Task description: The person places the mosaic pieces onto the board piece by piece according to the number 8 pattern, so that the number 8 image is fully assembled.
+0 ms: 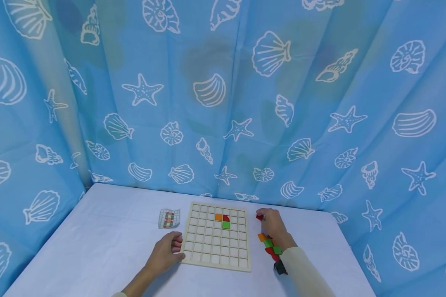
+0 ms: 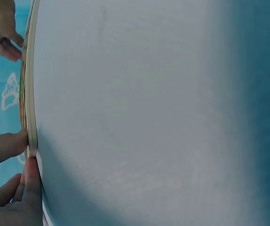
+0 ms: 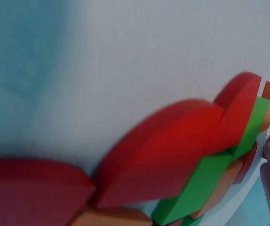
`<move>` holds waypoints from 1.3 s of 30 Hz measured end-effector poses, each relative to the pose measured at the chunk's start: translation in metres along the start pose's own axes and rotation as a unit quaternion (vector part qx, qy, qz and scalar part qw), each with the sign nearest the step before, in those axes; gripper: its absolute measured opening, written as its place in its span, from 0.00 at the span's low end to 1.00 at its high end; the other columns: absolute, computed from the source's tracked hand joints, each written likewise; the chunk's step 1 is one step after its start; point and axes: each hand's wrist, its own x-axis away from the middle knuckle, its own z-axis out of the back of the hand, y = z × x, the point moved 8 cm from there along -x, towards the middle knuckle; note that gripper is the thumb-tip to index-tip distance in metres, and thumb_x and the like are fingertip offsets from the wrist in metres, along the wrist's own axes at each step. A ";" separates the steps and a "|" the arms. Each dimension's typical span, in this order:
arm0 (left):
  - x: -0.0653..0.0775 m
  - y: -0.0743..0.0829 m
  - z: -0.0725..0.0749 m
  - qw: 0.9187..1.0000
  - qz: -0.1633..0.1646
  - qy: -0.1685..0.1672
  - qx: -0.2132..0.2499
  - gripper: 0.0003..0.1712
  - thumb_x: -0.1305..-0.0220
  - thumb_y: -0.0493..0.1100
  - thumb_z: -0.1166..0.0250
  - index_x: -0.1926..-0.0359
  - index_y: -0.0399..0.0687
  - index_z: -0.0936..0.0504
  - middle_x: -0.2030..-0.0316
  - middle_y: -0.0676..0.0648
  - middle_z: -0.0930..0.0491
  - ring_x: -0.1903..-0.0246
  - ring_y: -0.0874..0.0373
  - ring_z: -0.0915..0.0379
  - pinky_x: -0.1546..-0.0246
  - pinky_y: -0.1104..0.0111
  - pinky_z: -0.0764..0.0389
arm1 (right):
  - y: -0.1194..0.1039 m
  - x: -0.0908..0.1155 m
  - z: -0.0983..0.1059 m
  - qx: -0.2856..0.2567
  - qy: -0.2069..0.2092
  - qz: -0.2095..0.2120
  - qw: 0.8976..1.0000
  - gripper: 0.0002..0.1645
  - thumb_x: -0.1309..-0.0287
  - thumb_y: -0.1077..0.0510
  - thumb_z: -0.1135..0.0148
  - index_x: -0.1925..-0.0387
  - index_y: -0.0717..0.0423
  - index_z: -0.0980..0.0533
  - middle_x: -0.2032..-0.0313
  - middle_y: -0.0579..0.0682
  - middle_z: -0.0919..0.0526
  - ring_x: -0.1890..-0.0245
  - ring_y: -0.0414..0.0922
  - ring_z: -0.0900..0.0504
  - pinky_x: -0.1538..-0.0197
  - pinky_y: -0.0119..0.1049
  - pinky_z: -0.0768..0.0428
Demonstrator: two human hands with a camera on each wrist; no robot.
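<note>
From here, the right hand [image 1: 274, 222] pinches a red tile [image 1: 259, 217] just off the grid board's [image 1: 216, 250] right side, roughly level with 3 placed tiles [image 1: 226, 225] lying leftward; the left hand [image 1: 165, 252], farther from them, pinches the board's left edge.

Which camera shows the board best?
The head view: it looks down on nearly the whole board. The left wrist view shows it nearly edge-on, pinched by the left hand; the right wrist view doesn't show it.
</note>
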 end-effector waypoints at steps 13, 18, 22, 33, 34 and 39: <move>-0.001 -0.002 0.000 1.000 0.001 -0.003 -0.002 0.35 0.61 0.24 0.26 0.46 0.27 0.27 0.61 0.46 0.25 0.60 0.55 0.25 0.61 0.72 0.17 | -0.002 -0.002 0.007 0.044 0.027 0.009 0.999 0.22 0.44 0.53 0.30 0.50 0.60 0.21 0.59 0.54 0.19 0.62 0.49 0.23 0.57 0.42 0.15; -0.001 -0.002 0.000 1.000 0.002 -0.003 -0.009 0.35 0.60 0.25 0.25 0.46 0.27 0.27 0.61 0.46 0.25 0.61 0.55 0.25 0.61 0.72 0.17 | -0.003 0.003 0.006 0.002 0.024 0.000 1.000 0.30 0.48 0.60 0.28 0.41 0.57 0.24 0.45 0.54 0.21 0.53 0.51 0.23 0.50 0.46 0.17; 0.000 0.000 0.000 1.000 0.002 -0.003 -0.005 0.35 0.60 0.24 0.26 0.47 0.27 0.27 0.61 0.45 0.25 0.60 0.54 0.25 0.61 0.72 0.17 | -0.005 0.003 0.004 -0.009 0.016 0.011 1.000 0.30 0.49 0.64 0.29 0.42 0.58 0.24 0.47 0.55 0.20 0.56 0.50 0.23 0.52 0.44 0.16; 0.000 0.000 0.001 1.000 0.004 -0.003 -0.006 0.34 0.60 0.25 0.26 0.47 0.27 0.27 0.61 0.45 0.25 0.60 0.55 0.25 0.60 0.72 0.17 | -0.002 0.004 0.002 -0.026 0.035 0.019 0.999 0.27 0.49 0.62 0.28 0.45 0.60 0.22 0.55 0.53 0.18 0.60 0.48 0.24 0.54 0.43 0.16; 0.000 0.000 0.001 1.000 0.005 -0.003 -0.004 0.34 0.60 0.25 0.26 0.47 0.27 0.27 0.61 0.45 0.25 0.60 0.55 0.25 0.60 0.72 0.17 | -0.004 0.005 0.001 -0.031 0.040 0.023 0.998 0.27 0.49 0.63 0.28 0.45 0.60 0.22 0.56 0.53 0.18 0.60 0.48 0.24 0.54 0.42 0.16; 0.001 0.000 0.001 1.000 0.004 -0.006 0.004 0.34 0.60 0.25 0.26 0.47 0.27 0.27 0.61 0.45 0.25 0.60 0.54 0.25 0.60 0.72 0.17 | -0.020 0.018 0.000 -0.042 0.067 0.052 0.996 0.27 0.52 0.62 0.26 0.46 0.60 0.21 0.57 0.52 0.17 0.58 0.47 0.21 0.52 0.42 0.16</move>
